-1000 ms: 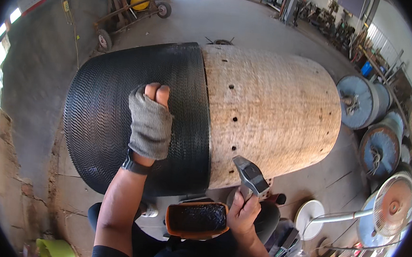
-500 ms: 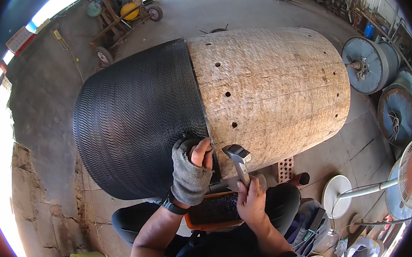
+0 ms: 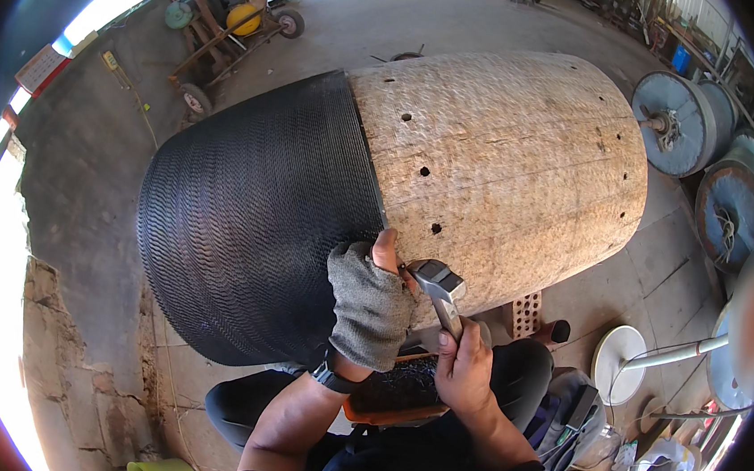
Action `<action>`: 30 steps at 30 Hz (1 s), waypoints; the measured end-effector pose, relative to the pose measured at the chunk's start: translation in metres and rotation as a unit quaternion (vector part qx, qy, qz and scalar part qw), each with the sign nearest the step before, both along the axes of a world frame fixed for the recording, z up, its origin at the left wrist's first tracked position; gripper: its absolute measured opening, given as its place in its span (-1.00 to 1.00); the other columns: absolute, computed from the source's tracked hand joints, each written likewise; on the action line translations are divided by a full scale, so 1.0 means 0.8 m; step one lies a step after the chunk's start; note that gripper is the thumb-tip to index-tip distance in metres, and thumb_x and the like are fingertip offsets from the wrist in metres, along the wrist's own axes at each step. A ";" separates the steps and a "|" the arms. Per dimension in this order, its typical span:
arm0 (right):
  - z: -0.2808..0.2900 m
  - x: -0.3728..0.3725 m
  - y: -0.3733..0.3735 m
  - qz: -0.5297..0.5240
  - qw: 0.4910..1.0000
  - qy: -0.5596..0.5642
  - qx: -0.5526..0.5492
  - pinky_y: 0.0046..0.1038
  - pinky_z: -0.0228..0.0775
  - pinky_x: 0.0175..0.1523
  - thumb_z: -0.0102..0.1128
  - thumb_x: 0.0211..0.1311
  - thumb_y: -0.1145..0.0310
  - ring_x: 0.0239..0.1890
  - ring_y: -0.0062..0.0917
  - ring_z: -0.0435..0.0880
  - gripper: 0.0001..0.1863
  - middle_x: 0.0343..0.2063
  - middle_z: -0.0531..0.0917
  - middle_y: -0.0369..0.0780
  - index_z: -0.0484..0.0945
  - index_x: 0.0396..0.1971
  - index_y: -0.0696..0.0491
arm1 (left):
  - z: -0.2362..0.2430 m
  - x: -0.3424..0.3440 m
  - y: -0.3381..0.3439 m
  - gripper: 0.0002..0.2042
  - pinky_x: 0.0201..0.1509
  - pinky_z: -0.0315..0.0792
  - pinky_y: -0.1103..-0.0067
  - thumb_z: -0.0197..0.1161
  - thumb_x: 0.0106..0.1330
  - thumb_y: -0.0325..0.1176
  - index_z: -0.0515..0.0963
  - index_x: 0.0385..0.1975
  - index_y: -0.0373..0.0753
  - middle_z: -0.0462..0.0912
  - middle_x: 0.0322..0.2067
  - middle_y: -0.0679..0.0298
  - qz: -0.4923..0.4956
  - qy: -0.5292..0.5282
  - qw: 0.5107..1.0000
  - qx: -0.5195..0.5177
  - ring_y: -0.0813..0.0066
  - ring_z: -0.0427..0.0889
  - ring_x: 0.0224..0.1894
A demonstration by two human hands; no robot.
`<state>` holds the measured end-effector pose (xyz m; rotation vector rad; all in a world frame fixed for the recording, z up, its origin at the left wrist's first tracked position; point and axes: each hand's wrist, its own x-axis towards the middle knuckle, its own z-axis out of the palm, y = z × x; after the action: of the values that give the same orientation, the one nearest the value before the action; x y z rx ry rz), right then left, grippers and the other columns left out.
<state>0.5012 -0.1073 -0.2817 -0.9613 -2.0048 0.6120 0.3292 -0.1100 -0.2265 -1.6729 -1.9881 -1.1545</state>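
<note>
A large wooden drum (image 3: pixel 510 148) lies on its side before me, with holes in its bare wood. Its left part is wrapped in a black, finely ridged covering (image 3: pixel 255 198). At the near end of the covering's edge is my left hand (image 3: pixel 370 298), in a grey fingerless glove, its fingers curled in a pinch; what they hold is hidden. My right hand (image 3: pixel 466 369) grips a hammer (image 3: pixel 445 301) by its handle, the metal head raised beside the left fingertips. Between my knees sits an orange tray (image 3: pixel 406 415) with small dark pieces too fine to make out.
Metal spools (image 3: pixel 673 127) stand at the right. Nearer are a pedestal fan (image 3: pixel 751 318), blurred now, and a white disc (image 3: pixel 617 364). A brick with holes (image 3: pixel 526 314) lies by the drum. A wheeled cart (image 3: pixel 218 56) with a yellow tank stands far left.
My left hand has moved slightly right and turned, its fingers now closer to the hammer head. The right hand still holds the hammer, nearly in place. The view has shifted slightly.
</note>
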 end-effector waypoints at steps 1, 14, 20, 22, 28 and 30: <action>0.004 -0.001 0.001 0.000 1.000 -0.028 -0.003 -0.05 0.49 -0.31 0.18 0.37 0.40 -0.41 0.07 0.65 -0.74 -0.41 0.64 0.08 0.42 -0.07 0.22 | -0.001 0.000 0.001 -0.33 0.03 0.32 0.23 0.39 -0.01 -0.54 0.34 0.21 -0.25 0.57 -0.33 0.31 0.007 0.016 1.000 0.007 0.20 0.51 -0.20; 0.005 -0.001 0.002 -0.013 0.999 0.010 0.040 -0.02 0.43 -0.39 0.17 0.37 0.40 -0.48 0.08 0.61 -0.78 -0.51 0.59 0.08 0.39 -0.14 0.20 | -0.022 -0.006 0.010 -0.39 -0.35 0.46 0.42 0.24 0.28 -0.52 0.23 0.35 -0.23 0.52 -0.28 0.20 -0.065 -0.161 0.985 -0.013 0.39 0.55 -0.45; 0.011 0.002 0.003 -0.005 0.999 -0.005 0.037 -0.09 0.46 -0.42 0.15 0.38 0.40 -0.50 0.03 0.64 -0.78 -0.51 0.63 0.01 0.42 -0.12 0.21 | 0.000 0.005 -0.023 -0.23 0.03 0.41 0.20 0.32 0.06 -0.60 0.18 0.36 -0.38 0.52 -0.10 0.11 -0.006 0.020 1.000 0.012 0.15 0.56 -0.15; 0.000 0.003 -0.004 -0.018 0.994 0.087 0.065 -0.09 0.46 -0.44 0.14 0.38 0.41 -0.51 0.03 0.64 -0.78 -0.52 0.62 0.02 0.41 -0.11 0.22 | -0.025 0.014 -0.051 -0.19 0.15 0.34 0.10 0.39 -0.03 -0.60 0.21 0.33 -0.40 0.50 -0.01 0.09 -0.048 0.044 0.997 0.043 0.05 0.52 -0.05; -0.017 0.002 0.010 0.005 1.000 -0.013 0.018 -0.34 0.40 -0.49 0.06 0.49 0.32 -0.59 -0.34 0.56 -0.76 -0.56 0.58 -0.13 0.38 -0.12 0.22 | -0.131 0.056 -0.094 -0.69 -0.22 0.45 0.15 0.33 0.16 -0.22 0.57 -0.22 -0.30 0.60 -0.33 0.08 -0.221 -0.056 0.953 -0.202 0.07 0.62 -0.30; -0.022 0.003 -0.005 0.008 0.992 0.126 0.022 -0.56 0.31 -0.49 0.02 0.53 0.32 -0.57 -0.67 0.48 -0.78 -0.56 0.51 -0.29 0.39 -0.21 0.20 | -0.158 0.066 -0.099 -0.69 -0.30 0.47 0.17 0.31 0.19 -0.12 0.59 -0.33 -0.29 0.61 -0.43 0.10 -0.261 -0.046 0.936 -0.232 0.09 0.64 -0.36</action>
<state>0.5040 -0.1110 -0.2996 -0.8006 -1.7950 0.6613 0.3818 -0.1895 -0.3529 -2.5462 -2.0459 -0.9655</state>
